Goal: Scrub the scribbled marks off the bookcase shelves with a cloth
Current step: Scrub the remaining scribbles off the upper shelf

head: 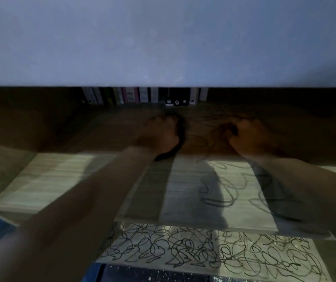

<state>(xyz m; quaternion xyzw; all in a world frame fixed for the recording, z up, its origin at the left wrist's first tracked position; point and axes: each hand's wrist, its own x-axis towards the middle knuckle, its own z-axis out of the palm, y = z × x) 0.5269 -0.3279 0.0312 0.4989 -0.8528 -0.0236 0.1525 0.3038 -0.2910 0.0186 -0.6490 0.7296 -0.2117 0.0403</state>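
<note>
head view, close, down into shelves (193, 190)

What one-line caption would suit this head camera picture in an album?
Both hands, left and right, reach into a dim bookcase shelf; black scribbles cover the shelf below.

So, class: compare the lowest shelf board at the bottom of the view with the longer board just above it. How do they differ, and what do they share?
The lowest shelf board is densely covered with black scribbles from side to side; the board above carries looser loops, only on its right part. Arm shadows cross much of the board above, while the lowest board lies mostly in light. Both are pale wood-grain boards that still carry marks.
</note>
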